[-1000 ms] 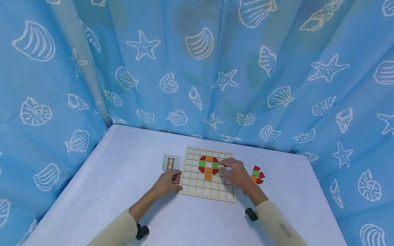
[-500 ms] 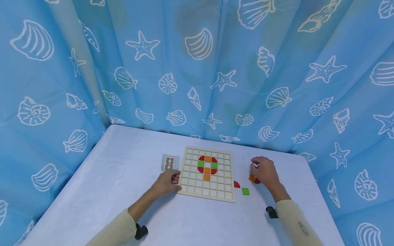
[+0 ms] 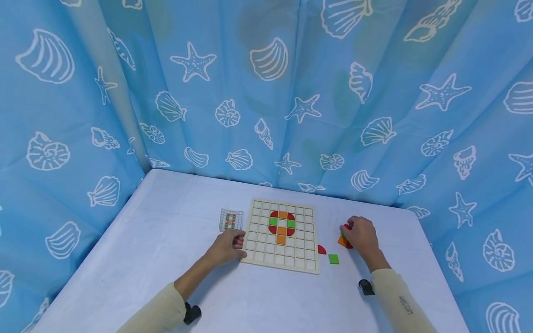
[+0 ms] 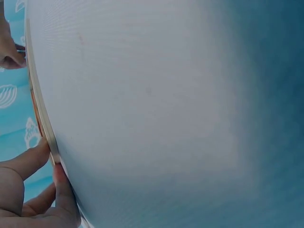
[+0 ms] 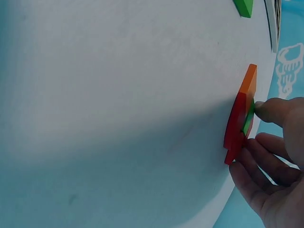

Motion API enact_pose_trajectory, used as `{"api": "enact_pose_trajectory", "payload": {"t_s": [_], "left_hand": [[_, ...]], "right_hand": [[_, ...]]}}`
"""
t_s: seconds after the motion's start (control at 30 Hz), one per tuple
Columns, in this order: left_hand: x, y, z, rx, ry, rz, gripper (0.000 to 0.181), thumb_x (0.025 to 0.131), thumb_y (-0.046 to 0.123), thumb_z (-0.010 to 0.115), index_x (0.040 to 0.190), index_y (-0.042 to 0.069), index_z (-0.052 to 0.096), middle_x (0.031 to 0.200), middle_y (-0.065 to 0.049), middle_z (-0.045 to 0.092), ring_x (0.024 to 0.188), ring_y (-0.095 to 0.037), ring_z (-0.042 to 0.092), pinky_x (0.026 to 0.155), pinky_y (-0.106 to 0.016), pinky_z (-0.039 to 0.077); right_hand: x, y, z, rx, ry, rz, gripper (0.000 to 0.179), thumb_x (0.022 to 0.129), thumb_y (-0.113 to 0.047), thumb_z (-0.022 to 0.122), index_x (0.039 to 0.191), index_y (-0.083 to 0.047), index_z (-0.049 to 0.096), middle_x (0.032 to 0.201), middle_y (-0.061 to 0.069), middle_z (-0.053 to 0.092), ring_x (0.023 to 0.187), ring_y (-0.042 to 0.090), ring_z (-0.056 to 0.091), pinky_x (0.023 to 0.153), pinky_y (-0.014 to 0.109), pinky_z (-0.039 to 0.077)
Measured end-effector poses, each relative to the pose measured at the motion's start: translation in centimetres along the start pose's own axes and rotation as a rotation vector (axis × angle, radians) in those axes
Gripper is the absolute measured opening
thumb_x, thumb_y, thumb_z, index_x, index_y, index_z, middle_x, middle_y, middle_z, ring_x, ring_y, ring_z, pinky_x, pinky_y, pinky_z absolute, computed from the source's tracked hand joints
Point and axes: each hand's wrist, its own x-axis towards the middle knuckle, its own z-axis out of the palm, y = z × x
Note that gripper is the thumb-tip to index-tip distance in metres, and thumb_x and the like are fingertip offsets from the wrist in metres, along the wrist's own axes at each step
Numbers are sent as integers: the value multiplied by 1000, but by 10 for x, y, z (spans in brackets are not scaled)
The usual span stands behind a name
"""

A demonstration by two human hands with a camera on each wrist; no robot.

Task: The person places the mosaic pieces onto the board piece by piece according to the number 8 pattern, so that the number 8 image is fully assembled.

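Note:
A cream grid board (image 3: 258, 257) lies flat on the table, with red, orange and green tiles (image 3: 281, 230) set in its squares. My left hand (image 3: 225, 247) pinches the near left corner of the board, also seen as a pale wooden edge (image 4: 50, 137) in the left wrist view. To the right of the board, my right hand (image 3: 363, 236) pinches a red quarter-round tile (image 3: 348, 226) between thumb and fingers. Its thumb also lies against a small green tile (image 5: 248, 118), beside an orange square tile (image 5: 249, 80). The hand partly covers this cluster.
A small pattern card (image 3: 230, 220) with a grid and coloured squares lies left of the board. Between board and right hand lie a loose red tile (image 3: 322, 249) and a green square tile (image 3: 333, 259). A blue seashell curtain (image 3: 266, 115) stands behind the table.
My right hand has moved right from the board to the loose tiles, uncovering the red and green tiles beside the board. The red tile now shows between its fingertips. The left hand stays put.

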Motion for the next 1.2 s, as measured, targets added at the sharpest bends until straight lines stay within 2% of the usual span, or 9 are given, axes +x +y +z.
{"api": "enact_pose_trajectory", "payload": {"t_s": [0.17, 0.33, 0.53, 0.8, 1.03, 1.2], "left_hand": [[0, -1, 1, 2, 3, 1, 60, 74, 2, 83, 128, -8, 56, 98, -5, 57, 89, -16, 58, 78, -30, 53], [0, -2, 2, 11, 5, -5, 60, 74, 3, 83, 127, -7, 57, 97, -4, 57, 88, -16, 58, 78, -30, 53], [0, -1, 2, 13, 1, -7, 60, 74, 2, 83, 127, -7, 57, 97, -5, 57, 88, -16, 58, 78, -30, 53], [1, 1, 1, 24, 4, -3, 60, 74, 1, 82, 127, -8, 56, 98, -5, 57, 89, -16, 58, 78, -29, 53], [2, 0, 1, 21, 9, 13, 60, 74, 0, 82, 127, -8, 56, 97, -4, 57, 89, -16, 58, 78, -29, 53], [2, -1, 0, 14, 9, -3, 61, 74, 0, 83, 128, -8, 56, 96, -4, 57, 88, -15, 58, 78, -29, 53]], "right_hand": [[3, -2, 3, 34, -3, -53, 40, 85, -13, 75, 119, 3, 62, 110, 21, 61, 98, 34, 54, 79, 43, 57], [1, -2, 6, 78, -20, -116, 49, 82, -6, 75, 129, -1, 60, 123, 20, 58, 113, 38, 50, 88, 50, 53], [-1, -1, 10, 93, 18, -114, 45, 86, -9, 74, 128, 0, 60, 121, 20, 59, 110, 36, 51, 87, 49, 54], [-1, 2, 10, 93, 10, -158, 42, 88, -8, 72, 128, -2, 62, 122, 20, 60, 109, 36, 52, 90, 50, 52], [0, 2, 7, 87, -4, -160, 40, 90, -10, 70, 129, -1, 61, 122, 19, 61, 107, 34, 53, 90, 49, 52], [-5, -12, 7, 96, -12, -161, 43, 89, -10, 71, 130, -2, 61, 122, 18, 61, 109, 34, 55, 90, 47, 53]]}}
